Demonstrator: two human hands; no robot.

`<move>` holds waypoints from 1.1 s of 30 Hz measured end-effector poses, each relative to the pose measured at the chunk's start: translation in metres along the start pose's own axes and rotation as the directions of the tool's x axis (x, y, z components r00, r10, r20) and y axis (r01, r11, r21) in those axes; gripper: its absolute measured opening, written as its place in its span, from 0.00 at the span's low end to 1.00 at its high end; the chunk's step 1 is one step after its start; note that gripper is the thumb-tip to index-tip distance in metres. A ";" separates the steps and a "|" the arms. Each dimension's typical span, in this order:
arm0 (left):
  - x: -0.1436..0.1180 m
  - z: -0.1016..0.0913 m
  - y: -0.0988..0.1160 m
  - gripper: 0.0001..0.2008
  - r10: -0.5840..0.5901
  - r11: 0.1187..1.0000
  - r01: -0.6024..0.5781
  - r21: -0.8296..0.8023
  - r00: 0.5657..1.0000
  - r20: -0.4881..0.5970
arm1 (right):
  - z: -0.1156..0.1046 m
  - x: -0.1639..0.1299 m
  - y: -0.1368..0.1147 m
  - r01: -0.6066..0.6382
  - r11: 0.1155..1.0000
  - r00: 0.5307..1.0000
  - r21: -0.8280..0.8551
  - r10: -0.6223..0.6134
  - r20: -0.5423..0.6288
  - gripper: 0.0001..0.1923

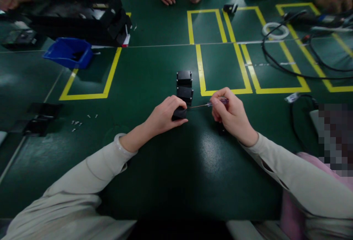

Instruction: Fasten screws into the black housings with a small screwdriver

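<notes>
At the frame's centre, the left hand [168, 112] has its fingers clamped on a block [179, 114], seemingly unfinished, the right hand's [229, 110] fingers gripping a screwdriver [210, 104] pointed at it, while two similar blocks [184, 76] just above look done and loose screws [77, 123] lie at left.

We close our left hand [168, 113] around the block [179, 114] from its left, fingers [176, 101] on its far side and thumb [180, 122] on its near side. We hold our right hand [230, 113] apart, to the block's right, fingers curled in a pinching grip. Our left forearm [91, 168] and right forearm [289, 175] slant inward toward the block.
</notes>
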State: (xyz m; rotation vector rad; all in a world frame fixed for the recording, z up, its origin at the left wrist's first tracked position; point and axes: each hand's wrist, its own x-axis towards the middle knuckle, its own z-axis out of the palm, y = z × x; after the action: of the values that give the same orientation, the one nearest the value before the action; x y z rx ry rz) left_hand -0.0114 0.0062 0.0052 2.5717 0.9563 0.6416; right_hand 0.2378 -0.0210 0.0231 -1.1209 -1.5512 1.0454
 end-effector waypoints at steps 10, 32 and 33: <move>0.000 -0.001 0.001 0.16 0.000 1.000 0.000 -0.003 1.000 0.001 | -0.001 0.000 -0.001 -0.010 1.000 1.000 0.004 0.010 0.003 0.09; -0.001 0.000 -0.001 0.16 -0.009 1.000 0.009 0.006 1.000 0.019 | 0.001 -0.001 0.000 -0.015 1.000 1.000 0.028 0.015 -0.009 0.09; -0.001 0.000 -0.001 0.16 -0.008 1.000 0.008 0.006 1.000 0.021 | 0.001 -0.001 0.000 -0.017 0.999 1.000 0.029 0.018 -0.013 0.09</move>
State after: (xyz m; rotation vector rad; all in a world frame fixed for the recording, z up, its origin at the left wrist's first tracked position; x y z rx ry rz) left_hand -0.0126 0.0064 0.0042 2.5735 0.9623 0.6095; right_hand 0.2371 -0.0225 0.0231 -1.1212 -1.5140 1.0673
